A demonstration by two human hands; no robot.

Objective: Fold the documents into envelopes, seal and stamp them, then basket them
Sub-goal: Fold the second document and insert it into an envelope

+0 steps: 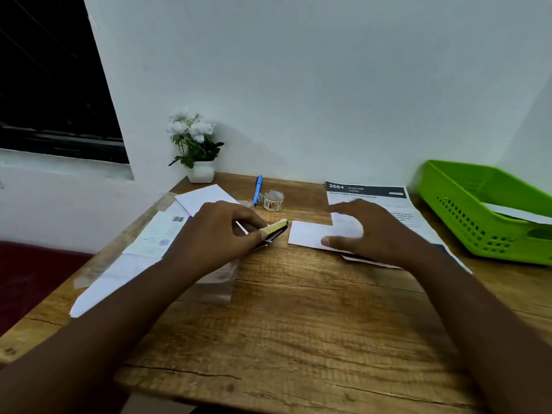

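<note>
Wooden counter (298, 309), pushed into a corner against the white wall. Wide bare stretch of wood at the near side; far half crowded.

Green plastic basket (466, 216) at the far right, close to the right edge, one white envelope (519, 215) already lying inside.

Printed document (373, 198) with a dark header flat beside the basket, partly under the right hand. Loose heap of white papers and envelopes (155, 234) at the far left, some overhanging the left edge, with a clear plastic sleeve (218, 282) under the left forearm.

White envelope in work (310, 234) at mid-counter, lying flat, near corner over the document.

Right hand (379, 231) spread flat, fingers straight, pressing down on that envelope. Left hand (218, 234) curled round a small yellow-topped stick (276, 228), probably glue, tip aimed at the envelope's left end and just short of it.

Potted white flowers (197, 144) in the far corner; blue pen (258, 188) and stamp roll (273, 201) just behind the hands.

Likely at the sealing step. Risks, as judged: glue smeared past the flap onto the document beneath, sticking the two together; envelope skidding under the stick if the pressing hand lifts; left elbow dragging the overhanging papers off the left edge. Best free room toward the near side; path to the basket crosses the document, so a lift, not a slide.
</note>
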